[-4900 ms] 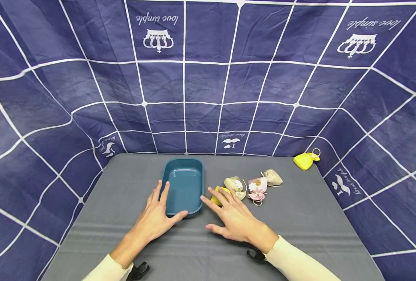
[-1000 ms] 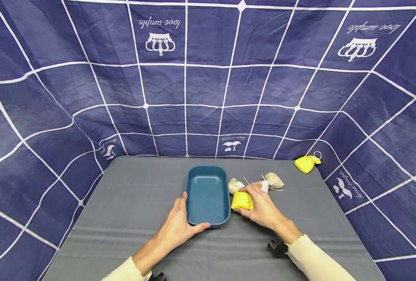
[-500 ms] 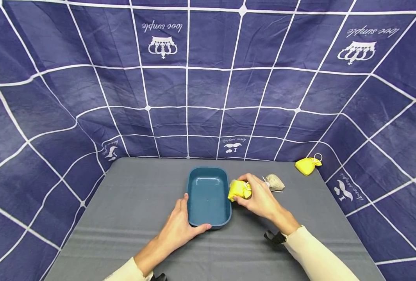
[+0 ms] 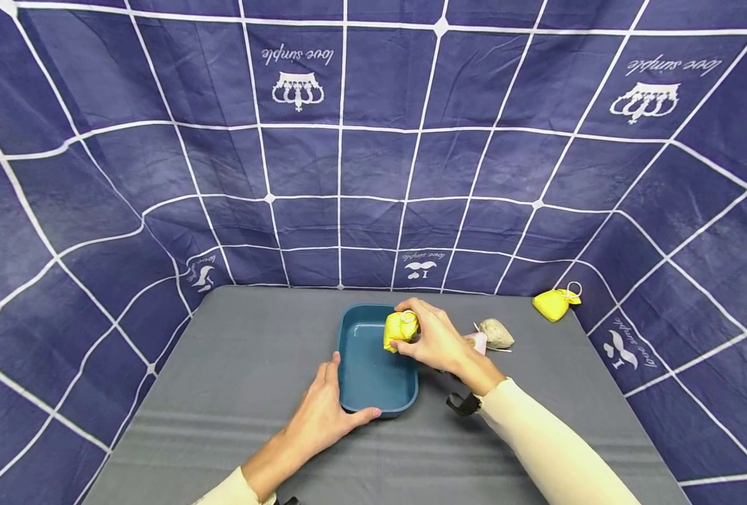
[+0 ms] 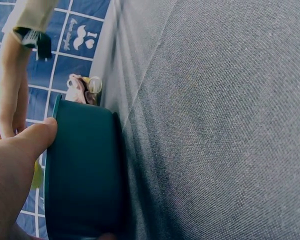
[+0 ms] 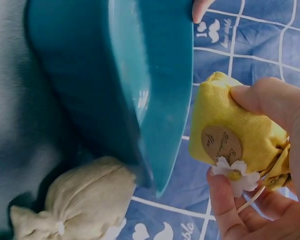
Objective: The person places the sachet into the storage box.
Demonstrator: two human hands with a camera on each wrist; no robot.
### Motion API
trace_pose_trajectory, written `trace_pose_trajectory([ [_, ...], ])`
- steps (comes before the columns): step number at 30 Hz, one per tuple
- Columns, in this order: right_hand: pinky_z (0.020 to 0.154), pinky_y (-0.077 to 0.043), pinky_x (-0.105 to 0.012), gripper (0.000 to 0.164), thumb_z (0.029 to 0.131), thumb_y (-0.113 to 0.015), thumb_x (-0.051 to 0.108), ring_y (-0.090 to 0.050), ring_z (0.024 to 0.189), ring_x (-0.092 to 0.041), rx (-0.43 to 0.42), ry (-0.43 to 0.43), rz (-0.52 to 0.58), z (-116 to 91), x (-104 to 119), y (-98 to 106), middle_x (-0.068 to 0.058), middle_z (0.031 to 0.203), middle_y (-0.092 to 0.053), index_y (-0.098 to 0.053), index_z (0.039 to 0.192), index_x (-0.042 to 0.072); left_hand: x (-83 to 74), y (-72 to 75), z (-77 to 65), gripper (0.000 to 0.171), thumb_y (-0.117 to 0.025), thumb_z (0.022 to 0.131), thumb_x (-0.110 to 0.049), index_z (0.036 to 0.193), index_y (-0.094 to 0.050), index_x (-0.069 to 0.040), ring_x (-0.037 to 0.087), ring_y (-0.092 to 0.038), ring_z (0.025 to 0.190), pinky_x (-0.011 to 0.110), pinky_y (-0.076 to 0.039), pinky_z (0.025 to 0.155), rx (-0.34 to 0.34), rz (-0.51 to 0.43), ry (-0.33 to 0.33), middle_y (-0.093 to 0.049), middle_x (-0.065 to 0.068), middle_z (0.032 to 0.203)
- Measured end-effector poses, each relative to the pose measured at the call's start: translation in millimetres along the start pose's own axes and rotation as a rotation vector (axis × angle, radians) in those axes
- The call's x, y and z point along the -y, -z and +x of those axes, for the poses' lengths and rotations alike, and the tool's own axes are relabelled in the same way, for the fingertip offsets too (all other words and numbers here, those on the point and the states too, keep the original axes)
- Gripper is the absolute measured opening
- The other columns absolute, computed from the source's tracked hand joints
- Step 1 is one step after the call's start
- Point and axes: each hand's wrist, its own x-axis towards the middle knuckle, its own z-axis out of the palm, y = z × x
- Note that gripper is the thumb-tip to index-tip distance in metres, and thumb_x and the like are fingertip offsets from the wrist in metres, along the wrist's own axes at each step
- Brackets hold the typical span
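Observation:
My right hand (image 4: 435, 344) pinches a small yellow drawstring sachet (image 4: 398, 332) between thumb and fingers, over the right part of a teal plastic box (image 4: 373, 389). In the right wrist view, the sachet shows a round brown label and a white fabric flower (image 6: 235, 175). My left hand (image 4: 324, 414) grips the box by its near left corner, thumb at the front rim and fingers along the left side. The box's bare floor is visible. Beside the box lies a beige sachet (image 6: 90, 197), hidden by my right hand in the head view.
A pink sachet (image 4: 478, 342), partly covered by my right hand, and another beige sachet (image 4: 496, 333) lie right of the box. Another yellow sachet (image 4: 553, 304) rests at the table's far right corner. Blue grid-patterned cloth (image 4: 373, 168) surrounds the grey tabletop (image 4: 247, 351).
The box has shifted right since the earliest frame, and my left hand has taken hold of it. My right hand has picked up the near yellow sachet and carried it left over the box.

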Motion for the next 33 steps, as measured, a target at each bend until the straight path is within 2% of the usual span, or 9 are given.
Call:
trace_pose_trajectory([
  [8,0.088,-0.065,-0.033,0.057,0.086,-0.102,0.024,-0.075,0.100,-0.019,0.074,0.031,-0.001,32.7,0.9,-14.0,-0.005,0.115,-0.079,-0.068,0.130,0.013,-1.2,-1.3,-0.1,0.140,-0.105,0.078,-0.063,0.172,-0.038,0.016,0.050,-0.072,0.137,0.061,-0.062,0.115,0.010,0.014,0.004,-0.058,0.035,0.161],
  [13,0.094,-0.066,-0.038,0.055,0.085,-0.101,0.023,-0.075,0.107,-0.023,0.107,0.076,-0.020,48.7,2.2,-20.5,-0.008,0.119,-0.077,-0.069,0.128,0.011,-1.4,-0.8,0.9,0.140,-0.106,0.079,-0.061,0.173,-0.037,0.017,0.051,-0.071,0.139,0.062,-0.061,0.116,0.016,0.010,0.012,-0.057,0.036,0.163],
  [26,0.101,-0.066,-0.042,0.058,0.087,-0.100,0.022,-0.074,0.114,-0.026,0.191,0.075,-0.068,68.3,1.6,-39.3,-0.012,0.128,-0.076,-0.071,0.136,0.011,-2.7,2.5,3.8,0.140,-0.106,0.079,-0.061,0.173,-0.036,0.016,0.051,-0.070,0.141,0.062,-0.061,0.117,0.028,0.013,0.027,-0.056,0.036,0.164],
  [33,0.104,-0.065,-0.045,0.059,0.088,-0.101,0.020,-0.075,0.117,-0.028,0.224,0.074,-0.086,77.3,4.2,-47.3,-0.014,0.130,-0.077,-0.071,0.138,0.011,-2.8,2.8,3.4,0.140,-0.105,0.080,-0.062,0.174,-0.035,0.016,0.050,-0.069,0.143,0.061,-0.061,0.117,0.033,0.012,0.011,-0.054,0.038,0.165],
])
